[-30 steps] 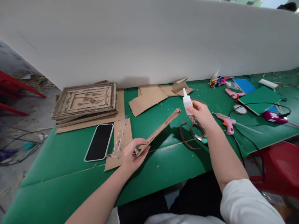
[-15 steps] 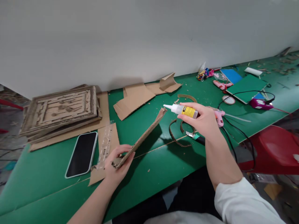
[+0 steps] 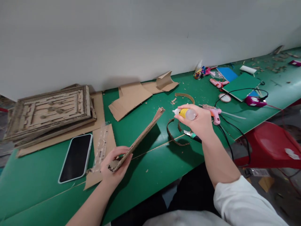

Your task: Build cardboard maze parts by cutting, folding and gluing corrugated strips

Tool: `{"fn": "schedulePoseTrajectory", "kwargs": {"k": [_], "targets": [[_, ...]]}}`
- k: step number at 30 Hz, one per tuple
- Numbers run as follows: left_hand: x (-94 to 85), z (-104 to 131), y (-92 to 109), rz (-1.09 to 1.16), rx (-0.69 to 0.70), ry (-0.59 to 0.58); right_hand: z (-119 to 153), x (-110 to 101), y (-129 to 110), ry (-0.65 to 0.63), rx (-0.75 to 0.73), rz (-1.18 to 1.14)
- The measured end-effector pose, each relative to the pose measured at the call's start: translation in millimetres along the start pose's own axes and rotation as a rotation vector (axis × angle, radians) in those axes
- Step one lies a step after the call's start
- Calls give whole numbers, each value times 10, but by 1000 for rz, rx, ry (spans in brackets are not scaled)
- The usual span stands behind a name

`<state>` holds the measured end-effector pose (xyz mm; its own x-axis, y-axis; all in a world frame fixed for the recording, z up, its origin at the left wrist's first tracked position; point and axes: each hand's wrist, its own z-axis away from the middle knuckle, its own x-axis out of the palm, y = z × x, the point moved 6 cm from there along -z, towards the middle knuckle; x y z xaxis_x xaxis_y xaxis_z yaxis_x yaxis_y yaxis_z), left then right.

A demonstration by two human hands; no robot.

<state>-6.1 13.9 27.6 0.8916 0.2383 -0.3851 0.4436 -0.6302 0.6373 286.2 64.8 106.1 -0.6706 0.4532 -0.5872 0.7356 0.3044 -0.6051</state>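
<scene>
My left hand (image 3: 116, 164) grips the near end of a folded cardboard piece (image 3: 141, 136), thumb on one side and fingers on the other. The piece is tilted edge-up, its far end raised over the table. In my right hand (image 3: 199, 121) is a glue bottle (image 3: 185, 113) with a yellow label and a white nozzle. The nozzle points left and away from me, a short gap from the cardboard's far end. Below the bottle lie curled cardboard strips (image 3: 172, 136) and a utility knife (image 3: 191, 135) with its blade out.
Left on the green table (image 3: 131, 188) are a phone (image 3: 76, 158), a clear ruler (image 3: 100, 147) and stacked cardboard panels (image 3: 51, 110). Cardboard scraps (image 3: 131, 97) lie near the wall. At right are a pink glue gun (image 3: 215, 114), cables, a green board (image 3: 242, 86) and a red stool (image 3: 270, 141).
My right hand has drawn the glue bottle back from the cardboard's end, and the bottle's base has turned toward me. My left hand keeps its hold. The view has shifted slightly right.
</scene>
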Motion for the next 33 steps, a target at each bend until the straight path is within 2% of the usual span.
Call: {"fn": "schedulePoseTrajectory", "kwargs": {"k": [4,7,13,15,20,24,33], "targets": [[3,10,-13,12,-3,7,-34,-13,30,68,-25,150],[5,5,-13,18,0,14,-46,32,53,23,-51,77],[2,-8,-13,-1,-1,20,-2,239,290,-234,273,-201],[4,-14,-4,0,3,17,12,286,314,-298,334,-354],[9,-16,4,35,12,20,69,421,248,-525,473,-963],[9,-4,-12,42,17,23,97,465,223,-569,557,-1107],[8,12,-26,30,1,20,69,467,217,-494,419,-1057]]}}
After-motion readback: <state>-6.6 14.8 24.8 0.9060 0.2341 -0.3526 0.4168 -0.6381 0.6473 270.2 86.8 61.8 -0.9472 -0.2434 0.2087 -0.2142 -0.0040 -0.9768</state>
